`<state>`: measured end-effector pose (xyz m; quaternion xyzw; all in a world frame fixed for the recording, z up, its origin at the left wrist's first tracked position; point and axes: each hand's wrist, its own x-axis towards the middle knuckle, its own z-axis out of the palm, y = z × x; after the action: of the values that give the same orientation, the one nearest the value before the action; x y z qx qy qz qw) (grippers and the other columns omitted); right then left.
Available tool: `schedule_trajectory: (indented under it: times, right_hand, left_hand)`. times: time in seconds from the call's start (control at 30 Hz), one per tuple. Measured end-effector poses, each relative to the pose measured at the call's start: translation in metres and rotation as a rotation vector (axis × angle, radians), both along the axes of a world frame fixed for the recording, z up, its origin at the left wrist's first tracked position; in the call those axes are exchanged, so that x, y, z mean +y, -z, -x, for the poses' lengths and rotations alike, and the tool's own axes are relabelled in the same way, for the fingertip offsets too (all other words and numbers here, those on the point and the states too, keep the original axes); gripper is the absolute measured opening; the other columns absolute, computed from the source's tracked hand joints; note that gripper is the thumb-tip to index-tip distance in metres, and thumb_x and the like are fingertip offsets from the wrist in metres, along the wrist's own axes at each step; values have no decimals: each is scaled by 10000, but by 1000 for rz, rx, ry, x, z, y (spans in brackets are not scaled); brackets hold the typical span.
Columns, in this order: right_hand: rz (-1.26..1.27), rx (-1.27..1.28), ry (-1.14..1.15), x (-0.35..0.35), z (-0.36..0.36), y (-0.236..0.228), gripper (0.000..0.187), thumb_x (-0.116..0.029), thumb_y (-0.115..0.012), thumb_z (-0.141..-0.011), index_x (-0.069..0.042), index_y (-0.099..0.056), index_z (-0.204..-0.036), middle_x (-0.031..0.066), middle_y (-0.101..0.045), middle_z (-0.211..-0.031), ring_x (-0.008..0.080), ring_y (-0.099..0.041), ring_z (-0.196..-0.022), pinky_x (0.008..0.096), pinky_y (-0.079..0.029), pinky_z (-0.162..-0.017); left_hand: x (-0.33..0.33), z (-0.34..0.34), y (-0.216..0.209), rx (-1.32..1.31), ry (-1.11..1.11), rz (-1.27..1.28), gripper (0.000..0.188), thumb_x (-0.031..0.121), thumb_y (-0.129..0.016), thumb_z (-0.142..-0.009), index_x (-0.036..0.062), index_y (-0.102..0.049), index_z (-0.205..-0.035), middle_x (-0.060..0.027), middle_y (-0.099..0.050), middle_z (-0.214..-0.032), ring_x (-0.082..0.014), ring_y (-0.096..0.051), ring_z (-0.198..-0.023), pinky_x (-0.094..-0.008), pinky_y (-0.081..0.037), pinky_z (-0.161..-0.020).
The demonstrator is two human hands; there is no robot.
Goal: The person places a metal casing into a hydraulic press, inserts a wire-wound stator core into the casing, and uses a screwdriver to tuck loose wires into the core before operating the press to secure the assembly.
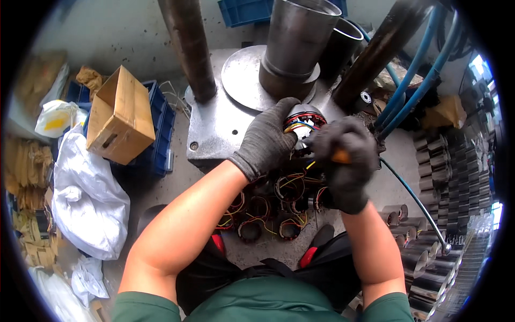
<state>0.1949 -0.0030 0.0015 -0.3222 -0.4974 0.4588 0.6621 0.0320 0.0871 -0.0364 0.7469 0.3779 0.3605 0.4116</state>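
My gloved left hand grips the side of a motor stator with red, blue and yellow wires, held at the front edge of a machine's metal base. Just right of it, my gloved right hand is closed on a tool with an orange handle. Motion blur smears that hand, and the tool's kind cannot be made out. Below both hands, several wound stators with loose wires stand on the floor between my feet.
A large metal cylinder rises from a round plate between two thick columns. At left are a cardboard box, blue crates and white sacks. Blue hoses and stacked metal sleeves occupy the right.
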Motion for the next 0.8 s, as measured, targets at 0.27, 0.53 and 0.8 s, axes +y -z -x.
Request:
schedule_trajectory:
  times: [0.27, 0.53, 0.8]
  right_hand:
    - [188, -43, -41, -35, -20, -26, 164, -176, -700, -919, -29, -629, -920, 74, -657, -727, 186, -676, -708, 353, -573, -718]
    - [607, -739, 76, -79, -119, 90, 167, -145, -788, -934, -54, -679, -1022, 3, -648, -912, 109, -600, -882, 314, -530, -813]
    - [756, -781, 309, -144, -221, 217, 354, -195, -798, -940, -7, -683, -1217, 92, -742, -1038, 191, -669, -957, 371, -557, -878]
  left_hand:
    - [4, 9, 9, 8, -75, 11, 629, 26, -629, -795, 9, -563, -1420, -238, -728, -1212, -334, -723, -1141, -407, -560, -1020]
    - [21, 42, 5, 40, -124, -188, 687, 164, -857, -815, 59, -582, -1435, -210, -721, -1239, -329, -740, -1089, -399, -591, -964]
    - [14, 61, 3, 206, -134, -173, 726, 109, -814, -865, 40, -491, -1512, -231, -678, -1266, -304, -703, -1131, -383, -558, -1014]
